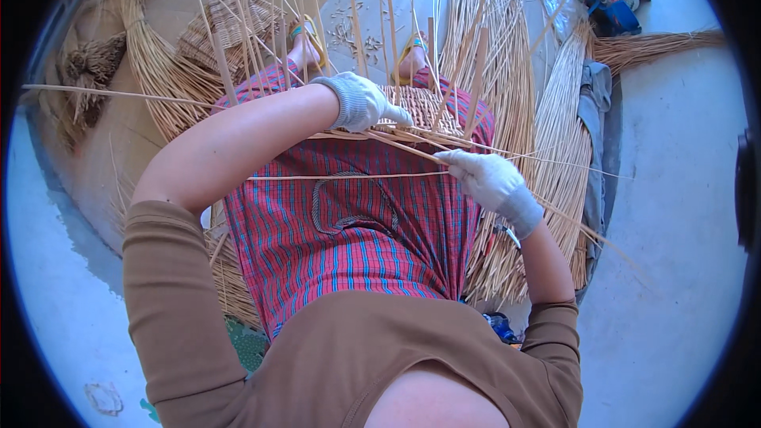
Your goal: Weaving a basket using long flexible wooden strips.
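A partly woven wicker basket (pixel 428 105) lies across my lap, with upright stakes (pixel 479 71) and thin rods rising from it. Over its near edge bends my left hand (pixel 366 101), in a whitish knit glove, its fingers closed on the weave and partly hidden. Just right of it, my gloved right hand (pixel 485 181) pinches a pale wicker strand (pixel 406 147) that runs to the basket's edge. Other loose strands pass by the right hand, and one long strand (pixel 341 177) crosses above my lap toward it.
Long bundles of wicker rods (pixel 555 158) lie on the floor to the right, with another bundle (pixel 151 63) at the left. A woven piece (pixel 226 24) rests beyond my left arm. Small offcuts (pixel 353 28) are scattered between my feet. A blue object (pixel 617 16) stands far right.
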The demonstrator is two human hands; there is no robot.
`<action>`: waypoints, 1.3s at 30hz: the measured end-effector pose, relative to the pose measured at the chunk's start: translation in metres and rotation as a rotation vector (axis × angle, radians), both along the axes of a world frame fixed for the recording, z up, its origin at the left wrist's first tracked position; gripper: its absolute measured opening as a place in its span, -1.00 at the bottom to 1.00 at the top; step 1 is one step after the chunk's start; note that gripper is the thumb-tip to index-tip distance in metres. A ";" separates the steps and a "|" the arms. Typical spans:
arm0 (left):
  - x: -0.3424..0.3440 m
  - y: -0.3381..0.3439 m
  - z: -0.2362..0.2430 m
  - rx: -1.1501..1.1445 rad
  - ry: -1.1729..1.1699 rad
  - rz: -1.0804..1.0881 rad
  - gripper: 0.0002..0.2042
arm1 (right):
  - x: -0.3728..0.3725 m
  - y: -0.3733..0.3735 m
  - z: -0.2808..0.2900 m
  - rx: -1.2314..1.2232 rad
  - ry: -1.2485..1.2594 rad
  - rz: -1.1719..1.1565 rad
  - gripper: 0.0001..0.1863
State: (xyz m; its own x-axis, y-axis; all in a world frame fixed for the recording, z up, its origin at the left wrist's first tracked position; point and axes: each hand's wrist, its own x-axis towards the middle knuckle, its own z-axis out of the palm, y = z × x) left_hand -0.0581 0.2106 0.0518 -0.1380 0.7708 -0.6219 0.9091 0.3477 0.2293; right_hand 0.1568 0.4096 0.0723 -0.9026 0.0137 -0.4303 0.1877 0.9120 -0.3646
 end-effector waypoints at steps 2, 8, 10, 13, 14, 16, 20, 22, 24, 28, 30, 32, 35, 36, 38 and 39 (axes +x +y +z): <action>0.001 0.000 0.007 0.009 -0.019 -0.008 -0.26 | -0.006 0.015 -0.017 0.083 0.541 0.012 -0.84; -0.001 -0.009 -0.017 0.133 -0.112 0.022 -0.24 | -0.012 0.012 -0.081 0.392 0.856 -0.394 -0.47; 0.006 -0.006 -0.009 0.145 -0.090 0.001 -0.39 | 0.003 0.020 -0.093 0.006 0.718 -0.733 -0.56; 0.017 -0.010 -0.019 0.239 -0.047 0.023 -0.61 | 0.007 0.032 -0.098 -0.882 0.927 -1.009 -0.62; 0.020 -0.009 -0.023 0.248 -0.036 0.049 -0.65 | 0.007 0.034 -0.093 -0.969 1.052 -0.952 -0.60; 0.028 -0.007 -0.027 0.227 -0.011 0.076 -0.67 | -0.012 0.026 -0.044 -0.904 0.787 -0.759 -0.55; 0.039 -0.003 -0.031 0.234 0.067 0.109 -0.62 | -0.099 0.028 0.008 -0.439 0.689 -0.261 -0.17; 0.040 -0.009 -0.033 0.218 0.119 0.139 -0.60 | -0.125 0.017 0.021 -0.131 0.811 0.043 -0.07; 0.038 -0.020 -0.033 0.207 0.145 0.167 -0.61 | -0.109 -0.021 0.037 0.112 0.888 -0.141 -0.01; 0.044 -0.017 -0.044 0.380 0.201 0.179 -0.49 | -0.085 -0.046 0.008 -0.287 1.406 -0.448 -0.43; 0.048 -0.026 -0.049 0.619 0.263 0.228 -0.52 | -0.111 -0.010 -0.020 0.033 0.864 -0.418 -0.44; 0.059 -0.030 -0.060 0.642 0.378 0.162 -0.53 | -0.164 0.005 -0.049 -0.351 0.814 -0.176 -0.65; 0.057 -0.029 -0.065 0.669 0.475 0.127 -0.55 | -0.189 -0.044 -0.054 -0.227 0.771 -0.267 -0.75; 0.053 -0.023 -0.062 0.797 0.464 0.107 -0.56 | -0.190 -0.035 -0.051 -0.409 0.713 -0.354 -0.75; 0.053 -0.011 -0.034 0.992 0.580 0.051 -0.54 | -0.181 -0.015 -0.035 -0.647 0.573 -0.315 -0.70; 0.048 -0.005 -0.028 1.042 0.693 -0.001 -0.53 | -0.172 -0.007 -0.032 -0.705 0.588 -0.234 -0.67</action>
